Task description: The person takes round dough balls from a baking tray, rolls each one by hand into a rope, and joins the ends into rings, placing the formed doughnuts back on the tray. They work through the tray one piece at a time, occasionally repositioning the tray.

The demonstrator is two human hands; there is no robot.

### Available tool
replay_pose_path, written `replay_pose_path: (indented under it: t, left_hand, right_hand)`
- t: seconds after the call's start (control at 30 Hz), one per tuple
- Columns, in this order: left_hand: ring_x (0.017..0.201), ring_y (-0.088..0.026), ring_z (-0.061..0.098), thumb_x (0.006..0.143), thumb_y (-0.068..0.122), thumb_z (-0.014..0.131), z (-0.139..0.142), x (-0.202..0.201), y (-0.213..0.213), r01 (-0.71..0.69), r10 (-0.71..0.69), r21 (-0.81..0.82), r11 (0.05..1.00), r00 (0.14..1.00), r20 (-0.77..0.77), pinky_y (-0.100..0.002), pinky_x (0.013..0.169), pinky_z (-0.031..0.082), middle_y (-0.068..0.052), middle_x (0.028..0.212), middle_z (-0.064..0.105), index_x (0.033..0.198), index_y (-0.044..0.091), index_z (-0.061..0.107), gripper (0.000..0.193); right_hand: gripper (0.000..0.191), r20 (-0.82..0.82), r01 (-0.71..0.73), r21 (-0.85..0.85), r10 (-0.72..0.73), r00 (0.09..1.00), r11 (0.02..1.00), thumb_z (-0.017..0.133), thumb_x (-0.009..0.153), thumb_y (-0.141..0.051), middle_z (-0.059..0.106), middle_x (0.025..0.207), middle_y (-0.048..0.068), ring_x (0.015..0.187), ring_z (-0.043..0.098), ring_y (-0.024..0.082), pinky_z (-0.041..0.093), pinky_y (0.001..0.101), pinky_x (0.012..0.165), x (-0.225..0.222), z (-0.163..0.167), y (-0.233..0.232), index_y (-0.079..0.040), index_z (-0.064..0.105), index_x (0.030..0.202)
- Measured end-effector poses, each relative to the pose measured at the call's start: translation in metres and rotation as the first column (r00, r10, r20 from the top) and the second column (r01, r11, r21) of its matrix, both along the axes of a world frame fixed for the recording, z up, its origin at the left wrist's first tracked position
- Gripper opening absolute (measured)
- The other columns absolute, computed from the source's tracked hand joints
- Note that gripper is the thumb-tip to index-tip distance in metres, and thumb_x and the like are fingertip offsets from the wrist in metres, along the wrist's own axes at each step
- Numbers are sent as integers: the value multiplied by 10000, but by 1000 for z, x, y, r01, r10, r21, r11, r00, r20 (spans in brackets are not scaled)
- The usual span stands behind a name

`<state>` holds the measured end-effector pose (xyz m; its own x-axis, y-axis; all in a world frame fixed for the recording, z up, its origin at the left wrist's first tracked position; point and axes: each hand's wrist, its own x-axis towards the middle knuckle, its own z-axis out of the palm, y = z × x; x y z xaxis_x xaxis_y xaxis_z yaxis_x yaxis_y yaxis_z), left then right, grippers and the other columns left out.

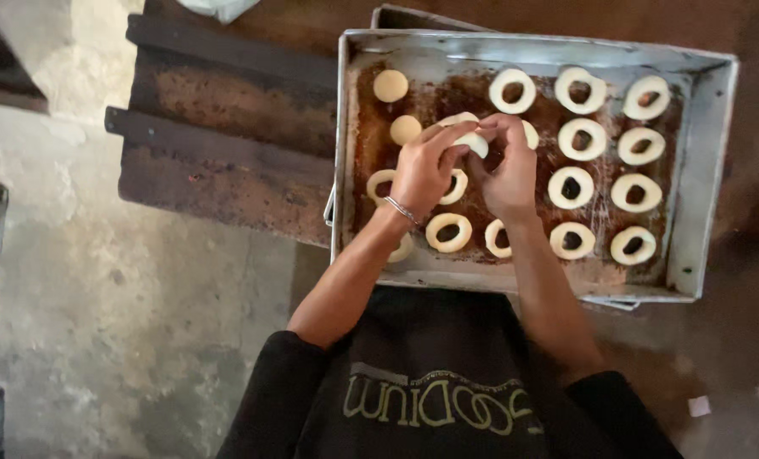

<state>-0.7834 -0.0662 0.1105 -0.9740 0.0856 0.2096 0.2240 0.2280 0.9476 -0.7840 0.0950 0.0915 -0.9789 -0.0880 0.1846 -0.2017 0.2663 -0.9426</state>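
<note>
Over a worn desk [226,110], I shape a dough piece [473,140] into a ring, pinched by my left hand [422,170] and right hand [507,170]; next, setting it gently into the tray [711,170].

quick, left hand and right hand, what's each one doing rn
Left hand: closed, pinching a piece of dough above the metal tray.
Right hand: closed, pinching the same piece of dough from the other side.
</note>
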Motion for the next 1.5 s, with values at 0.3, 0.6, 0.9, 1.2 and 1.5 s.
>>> replay_pose_path:
  t: [0.3, 0.6, 0.9, 1.2, 1.5]
  left_hand:
    - [918, -172, 703, 807, -71, 705, 11, 29, 8, -32, 47, 104, 994, 989, -137, -297, 741, 580, -69, 1099, 742, 1146, 116, 737, 388]
    - [799, -141, 616, 899, -114, 595, -36, 15, -17, -209, 211, 165, 964, 977, 2, -267, 634, 530, -49, 1061, 624, 1279, 129, 768, 483]
    - [1035, -154, 677, 829, -222, 449, -40, -28, -24, -52, 29, 202, 978, 993, 115, -233, 753, 550, -89, 1243, 680, 1493, 133, 559, 761]
    - [970, -256, 680, 926, -78, 659, -55, -106, -19, -71, 50, 101, 992, 979, 196, -418, 864, 587, -190, 1127, 678, 1212, 57, 731, 324]
    - [1049, -407, 648, 901, 79, 700, -32, -70, -30, -276, 244, -355, 893, 960, -135, -466, 867, 546, -206, 1196, 647, 1122, 58, 727, 224]
  right_hand:
    - [451, 258, -50, -542, 223, 940, 839, 674, 898, 69, 696, 1102, 65, 1027, 668, 156, 562, 278, 864, 54, -22, 36, -33, 564, 1324]
    - [591, 238, -257, -631, 498, 834, 732, 623, 944, -164, 608, 1280, 141, 1143, 642, 174, 504, 336, 1036, 43, -4, 36, -10, 501, 1501]
    - [695, 127, -30, -900, 328, 936, 434, 658, 976, 12, 628, 1119, 31, 936, 613, 123, 547, 301, 884, -10, -5, 22, -149, 401, 1601]
    - [412, -69, 17, 363, 9, 998, 932, 820, 832, 89, 719, 1110, 87, 990, 701, 240, 571, 370, 853, -100, -35, 3, -94, 779, 1199]
    - [159, -181, 116, 735, 29, 983, 668, 709, 984, -225, 658, 1133, 158, 1052, 632, 341, 511, 484, 859, -114, -31, -37, -122, 780, 1083]
